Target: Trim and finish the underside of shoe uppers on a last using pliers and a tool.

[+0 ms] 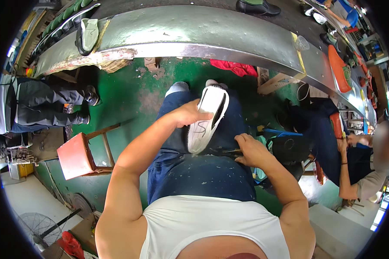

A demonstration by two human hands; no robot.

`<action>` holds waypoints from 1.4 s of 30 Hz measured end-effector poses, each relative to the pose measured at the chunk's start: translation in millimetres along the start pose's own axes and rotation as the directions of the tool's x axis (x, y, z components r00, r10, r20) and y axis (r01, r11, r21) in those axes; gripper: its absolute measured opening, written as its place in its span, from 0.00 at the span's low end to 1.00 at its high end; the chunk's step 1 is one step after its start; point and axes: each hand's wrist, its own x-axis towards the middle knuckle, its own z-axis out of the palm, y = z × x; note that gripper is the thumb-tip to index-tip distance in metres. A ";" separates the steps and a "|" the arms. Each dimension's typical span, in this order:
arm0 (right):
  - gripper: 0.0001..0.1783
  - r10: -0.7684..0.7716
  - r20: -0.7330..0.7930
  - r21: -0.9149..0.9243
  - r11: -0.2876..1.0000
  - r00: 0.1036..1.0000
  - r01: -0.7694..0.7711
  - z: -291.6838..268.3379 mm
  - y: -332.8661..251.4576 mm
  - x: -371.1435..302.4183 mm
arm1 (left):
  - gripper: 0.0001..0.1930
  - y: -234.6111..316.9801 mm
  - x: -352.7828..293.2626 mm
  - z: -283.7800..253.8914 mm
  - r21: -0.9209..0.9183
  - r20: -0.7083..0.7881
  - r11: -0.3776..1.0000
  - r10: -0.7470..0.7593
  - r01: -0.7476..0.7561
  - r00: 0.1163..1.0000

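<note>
A white shoe [206,118] with a dark curved line on its side and a dark opening rests tilted over my lap. My left hand [189,114] grips it by the side, thumb across the upper. Beside it, over my right thigh, my right hand [251,151] is closed on a thin, yellowish stick-like tool [232,150]. Its far end is too small to make out, and it stands apart from the shoe. Below the hands lies a dark blue apron [203,175] with pale specks.
A metal-topped bench [194,36] curves across the front, bearing a pale shoe [89,35], a black shoe [258,7] and an orange shoe [339,69]. A red-seated stool [77,157] stands left. Co-workers sit at right [363,172] and stand at left [47,103]. Red cloth [233,67] lies under the bench.
</note>
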 end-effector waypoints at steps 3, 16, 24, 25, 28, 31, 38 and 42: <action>0.37 0.069 0.122 -0.086 0.995 0.990 -0.059 1.1 0.1 -10.5 | 0.27 -42.1 27.2 9.2 0.487 -0.315 0.853 -0.027 0.187 0.949; 0.14 0.134 0.261 0.828 0.478 0.956 -0.293 5.7 17.8 -21.9 | 0.27 -8.3 -13.2 -9.5 -0.112 0.109 0.970 -0.202 0.214 0.973; 0.25 -0.102 -0.209 0.118 0.985 0.973 0.129 -2.7 8.2 16.1 | 0.54 -58.1 -30.4 34.1 -0.016 -0.043 0.993 0.112 -0.113 0.993; 0.25 -0.178 -0.281 -0.009 0.983 0.943 0.183 -2.5 9.3 21.2 | 0.54 -59.7 -29.2 36.2 -0.019 -0.038 0.993 0.113 -0.114 0.993; 0.22 -0.178 -0.186 -0.127 0.980 0.966 0.156 -10.9 3.5 35.9 | 0.56 -63.1 -30.6 39.1 -0.203 -0.051 0.976 0.074 -0.083 0.996; 0.17 -0.154 -0.027 -0.163 0.976 0.988 0.147 -28.3 -2.7 43.6 | 0.58 -65.8 -33.0 34.4 -0.046 -0.072 0.996 0.069 -0.072 0.995; 0.13 -0.183 0.106 0.391 0.911 0.977 0.129 0.3 -9.9 50.7 | 0.60 -67.4 -32.1 25.9 0.059 0.022 0.997 0.051 -0.053 0.998; 0.14 -0.119 -0.070 0.164 0.978 0.990 0.130 -18.2 -8.9 36.6 | 0.61 -72.5 -28.6 36.4 0.458 -0.071 0.871 0.232 -0.175 0.970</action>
